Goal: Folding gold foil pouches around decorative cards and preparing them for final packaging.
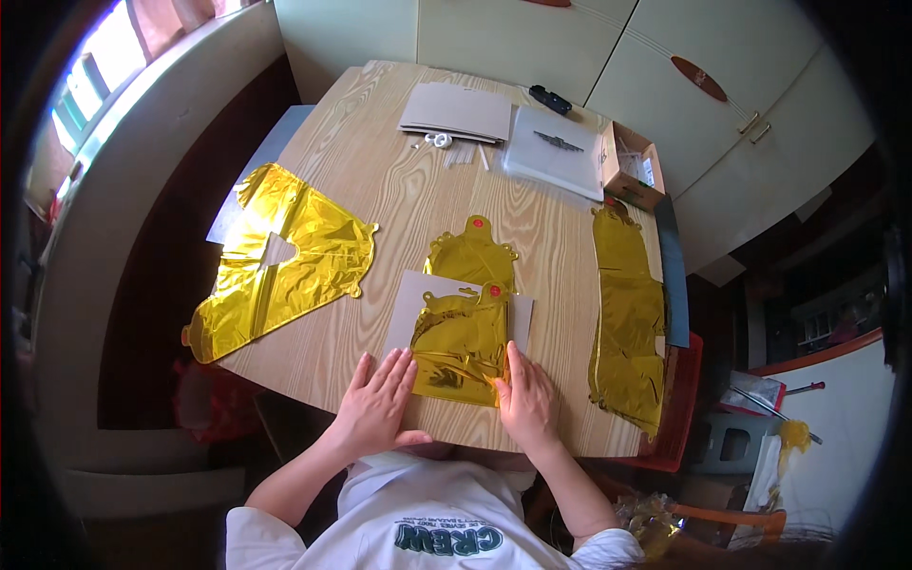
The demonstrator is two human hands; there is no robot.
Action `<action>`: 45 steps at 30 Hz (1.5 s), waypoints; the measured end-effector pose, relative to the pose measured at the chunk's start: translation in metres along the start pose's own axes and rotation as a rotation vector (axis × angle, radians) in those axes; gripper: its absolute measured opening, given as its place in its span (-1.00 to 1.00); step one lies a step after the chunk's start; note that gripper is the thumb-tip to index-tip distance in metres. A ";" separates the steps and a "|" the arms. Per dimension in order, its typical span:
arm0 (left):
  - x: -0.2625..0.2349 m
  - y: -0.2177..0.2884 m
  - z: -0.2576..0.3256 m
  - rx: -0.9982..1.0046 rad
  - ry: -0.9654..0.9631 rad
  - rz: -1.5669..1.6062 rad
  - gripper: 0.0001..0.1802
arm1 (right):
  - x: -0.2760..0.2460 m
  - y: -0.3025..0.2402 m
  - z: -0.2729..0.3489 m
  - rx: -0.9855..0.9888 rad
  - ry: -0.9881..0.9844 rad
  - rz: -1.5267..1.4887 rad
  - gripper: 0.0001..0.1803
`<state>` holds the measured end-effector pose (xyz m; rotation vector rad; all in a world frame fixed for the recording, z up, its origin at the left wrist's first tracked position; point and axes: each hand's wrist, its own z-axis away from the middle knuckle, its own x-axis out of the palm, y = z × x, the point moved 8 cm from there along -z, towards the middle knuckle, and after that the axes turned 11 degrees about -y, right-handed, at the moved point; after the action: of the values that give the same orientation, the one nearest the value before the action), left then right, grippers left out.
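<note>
A flat, uninflated gold foil balloon (458,353) lies folded over a grey card (403,306) near the table's front edge. Another part of gold foil with a red-marked tab (472,255) stretches out flat beyond the card; whether it belongs to the same balloon I cannot tell. My left hand (376,407) rests along the foil's left edge, open, fingers stretched out together and thumb apart. Against the right edge lies my right hand (528,399), fingers extended and thumb touching the lower right corner of the foil.
A gold foil balloon (318,245) spreads at the left, another (629,318) at the right edge. At the back are stacked grey cards (458,110), a white roll (438,141), clear plastic bags (551,152), a black object (550,99) and a wooden box (635,179). Cabinets stand behind.
</note>
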<state>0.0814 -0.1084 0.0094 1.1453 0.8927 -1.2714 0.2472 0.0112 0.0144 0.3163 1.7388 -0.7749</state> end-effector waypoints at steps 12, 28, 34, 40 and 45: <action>-0.023 0.064 -0.024 0.286 0.072 0.094 0.11 | -0.007 0.005 -0.008 0.052 0.057 0.157 -0.30; -0.007 0.064 -0.037 0.321 0.031 0.010 0.01 | -0.002 -0.009 -0.029 -0.175 0.022 0.293 -0.60; -0.005 0.063 -0.036 0.307 0.027 0.010 0.01 | 0.002 0.005 -0.059 -0.151 0.027 0.283 -0.58; -0.007 0.063 -0.033 0.275 0.014 -0.018 -0.01 | -0.007 0.042 -0.100 -0.060 0.049 0.022 -0.63; -0.006 0.064 -0.035 0.283 0.024 -0.029 -0.05 | 0.002 0.089 -0.128 0.086 -0.078 -0.229 -0.60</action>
<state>0.1476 -0.0770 0.0163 1.3754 0.7645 -1.4427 0.2015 0.1593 -0.0007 0.1430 1.6888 -1.0164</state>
